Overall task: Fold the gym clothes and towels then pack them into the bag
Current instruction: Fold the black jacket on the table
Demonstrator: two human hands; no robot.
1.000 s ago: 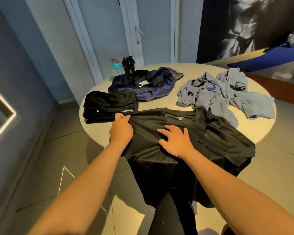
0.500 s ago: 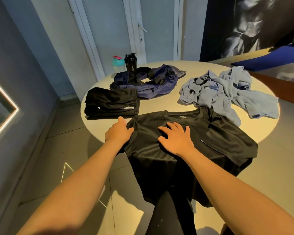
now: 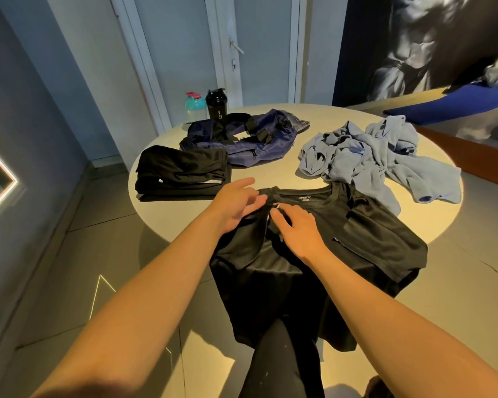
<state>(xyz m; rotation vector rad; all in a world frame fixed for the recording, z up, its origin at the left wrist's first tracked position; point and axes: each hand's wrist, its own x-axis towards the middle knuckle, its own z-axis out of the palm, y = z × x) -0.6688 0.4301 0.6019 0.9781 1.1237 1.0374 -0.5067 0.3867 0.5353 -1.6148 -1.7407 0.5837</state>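
Observation:
A black T-shirt lies face up on the round table, its hem hanging over the near edge. Its left side is folded in toward the middle. My left hand rests on that folded flap with its fingers stretched out. My right hand presses its fingertips on the shirt's chest, right at the flap's edge. A folded black garment sits at the left. Behind it lies the navy bag. Crumpled blue-grey towels are heaped at the right.
A teal bottle and a black shaker stand at the table's far left edge, before a white door. A bench with a blue mat runs along the right. My dark-clad leg is under the shirt's hem.
My left hand has carried the shirt's left side inward, from the table edge to the middle. My right hand stayed on the chest and now meets the flap's edge.

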